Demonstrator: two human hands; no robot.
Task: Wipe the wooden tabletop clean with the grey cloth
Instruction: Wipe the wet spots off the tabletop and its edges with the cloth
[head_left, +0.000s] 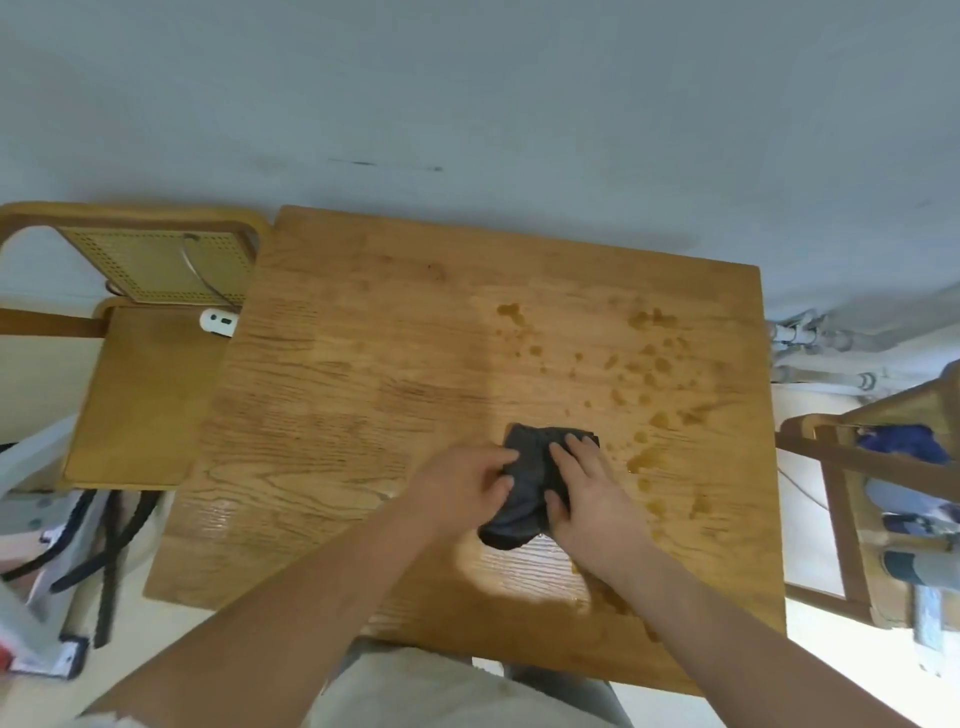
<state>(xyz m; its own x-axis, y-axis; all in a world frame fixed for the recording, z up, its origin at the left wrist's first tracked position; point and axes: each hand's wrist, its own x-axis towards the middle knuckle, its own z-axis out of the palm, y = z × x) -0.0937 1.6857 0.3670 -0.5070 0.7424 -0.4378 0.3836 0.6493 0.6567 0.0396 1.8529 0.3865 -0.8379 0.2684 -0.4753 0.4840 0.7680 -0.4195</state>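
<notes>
A crumpled dark grey cloth (524, 483) lies on the wooden tabletop (363, 395), right of centre and toward the near edge. My left hand (462, 488) holds the cloth's left edge, its fingers curled onto the fabric. My right hand (587, 488) lies over the cloth's right side, fingers spread and thumb tucked against the fabric. Several brown liquid drops and smears (644, 364) cover the tabletop's right half, beyond and to the right of the cloth. The left half of the wood looks dry.
A wooden chair with a cane back (140, 358) stands at the table's left, a white power strip (218, 322) on its seat. Another wooden chair (872, 493) holding clothes is at the right. Dark straps (114, 535) hang at lower left. A pale wall lies behind.
</notes>
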